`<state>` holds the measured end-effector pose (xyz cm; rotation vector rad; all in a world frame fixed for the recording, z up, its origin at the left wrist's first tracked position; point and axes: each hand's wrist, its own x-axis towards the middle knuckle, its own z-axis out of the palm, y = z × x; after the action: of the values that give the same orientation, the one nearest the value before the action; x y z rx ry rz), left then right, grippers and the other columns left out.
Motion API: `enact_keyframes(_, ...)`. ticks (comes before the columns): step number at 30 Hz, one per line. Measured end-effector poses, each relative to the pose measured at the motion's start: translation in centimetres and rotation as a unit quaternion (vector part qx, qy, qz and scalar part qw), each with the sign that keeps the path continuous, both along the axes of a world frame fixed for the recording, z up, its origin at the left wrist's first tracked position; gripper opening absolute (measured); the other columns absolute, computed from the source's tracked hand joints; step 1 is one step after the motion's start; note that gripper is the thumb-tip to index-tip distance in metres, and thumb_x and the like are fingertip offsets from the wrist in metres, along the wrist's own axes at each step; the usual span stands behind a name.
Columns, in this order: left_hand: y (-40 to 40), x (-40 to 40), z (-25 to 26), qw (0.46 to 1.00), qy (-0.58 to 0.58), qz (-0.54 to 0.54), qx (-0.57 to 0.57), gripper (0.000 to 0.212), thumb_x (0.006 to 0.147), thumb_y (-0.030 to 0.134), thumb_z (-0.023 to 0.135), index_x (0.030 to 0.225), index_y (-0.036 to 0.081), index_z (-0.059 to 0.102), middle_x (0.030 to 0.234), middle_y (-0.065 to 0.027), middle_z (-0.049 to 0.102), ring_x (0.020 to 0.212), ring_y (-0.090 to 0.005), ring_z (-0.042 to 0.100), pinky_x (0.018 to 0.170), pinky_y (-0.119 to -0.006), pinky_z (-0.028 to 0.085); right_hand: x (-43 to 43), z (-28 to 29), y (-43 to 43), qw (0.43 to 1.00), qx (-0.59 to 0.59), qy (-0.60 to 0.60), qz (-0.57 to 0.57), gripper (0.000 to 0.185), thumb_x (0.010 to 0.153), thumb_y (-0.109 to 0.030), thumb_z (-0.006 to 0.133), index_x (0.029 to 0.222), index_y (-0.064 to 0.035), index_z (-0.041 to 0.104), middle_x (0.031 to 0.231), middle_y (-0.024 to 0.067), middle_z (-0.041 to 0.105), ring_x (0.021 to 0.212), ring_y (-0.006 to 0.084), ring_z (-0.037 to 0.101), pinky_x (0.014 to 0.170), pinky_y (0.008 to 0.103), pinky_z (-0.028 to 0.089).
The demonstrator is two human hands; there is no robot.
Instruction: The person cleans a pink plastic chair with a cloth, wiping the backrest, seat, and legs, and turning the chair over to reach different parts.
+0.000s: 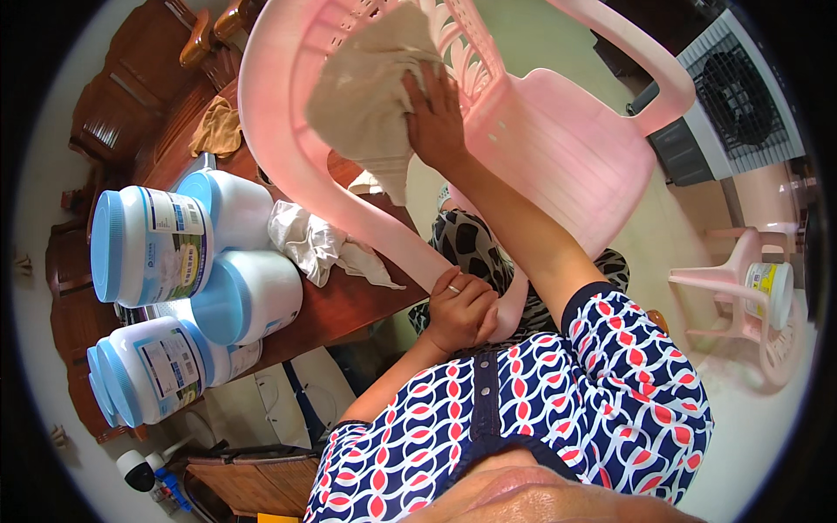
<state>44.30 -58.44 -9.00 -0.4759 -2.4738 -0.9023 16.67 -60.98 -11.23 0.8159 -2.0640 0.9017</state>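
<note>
A pink plastic armchair (pixel 569 150) is tilted in front of me. Low in the picture, my left hand (pixel 460 309), with a ring on one finger, is closed around its near armrest. My right hand (pixel 435 114) lies with spread fingers on a beige cloth (pixel 366 91), pressed against the chair's backrest near the top of the view. The cloth covers part of the backrest, and one end of it hangs down below the hand. Whether the right fingers pinch the cloth does not show.
On the dark wooden table (pixel 340 314) at left stand several white tubs with blue lids (pixel 163 245), a crumpled white cloth (pixel 320 245) and a brown cloth (pixel 219 127). A small pink chair (pixel 726 281) holding a tub stands right, below an air cooler (pixel 735 91).
</note>
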Motion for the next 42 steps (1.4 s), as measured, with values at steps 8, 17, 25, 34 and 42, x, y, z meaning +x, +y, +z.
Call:
enact_keyframes(8,0.1,-0.7,0.0,1.000,0.004,0.003,-0.016,0.016,0.077,0.025,0.059,0.079,0.012,0.069,0.084,-0.0027,0.066,0.083,-0.0212,0.063,0.096,-0.038,0.039,0.4,-10.8,6.5,0.896,0.018,-0.437,-0.083,0.041,0.092,-0.013,0.055,0.131,-0.0034,0.051,0.135,0.0282,0.051,0.113,0.0433,0.058,0.093,0.0470,0.049)
enact_keyframes(17,2.5,0.8,1.2,1.000,0.014,0.004,-0.010,0.009,0.076,0.017,0.062,0.076,0.011,0.068,0.081,-0.0030,0.066,0.079,-0.0234,0.062,0.092,-0.039,0.041,-8.9,6.3,16.1,0.960,-0.053,-0.273,0.042,0.032,0.082,-0.030,0.067,0.105,-0.0063,0.068,0.098,0.0212,0.070,0.091,0.0374,0.068,0.078,0.0450,0.053)
enact_keyframes(25,3.2,0.9,2.4,0.999,0.013,0.021,-0.021,0.008,0.077,0.014,0.062,0.076,0.010,0.068,0.081,-0.0029,0.067,0.080,-0.0229,0.063,0.096,-0.038,0.040,-9.7,32.8,12.3,0.991,-0.007,-0.135,-0.011,0.038,0.090,-0.022,0.051,0.118,0.0006,0.063,0.121,0.0267,0.063,0.111,0.0413,0.062,0.093,0.0481,0.049)
enact_keyframes(34,5.1,-1.7,1.8,0.999,-0.013,0.014,-0.038,0.011,0.077,0.019,0.062,0.079,0.012,0.070,0.085,-0.0016,0.068,0.085,-0.0212,0.063,0.099,-0.039,0.038,-19.5,22.9,4.3,0.995,0.096,-0.002,-0.034,0.080,0.090,-0.067,0.051,0.156,-0.0299,0.026,0.162,0.0108,0.023,0.152,0.0348,0.014,0.120,0.0639,0.006)
enact_keyframes(42,5.4,-1.4,1.9,0.999,-0.015,0.016,-0.040,0.012,0.079,0.020,0.061,0.080,0.012,0.069,0.085,-0.0018,0.067,0.084,-0.0213,0.063,0.101,-0.038,0.037,-23.7,17.7,20.7,0.939,0.274,-0.112,-0.176,0.075,0.084,-0.049,0.071,0.145,-0.0175,0.040,0.134,0.0121,0.057,0.126,0.0271,0.055,0.110,0.0700,0.020)
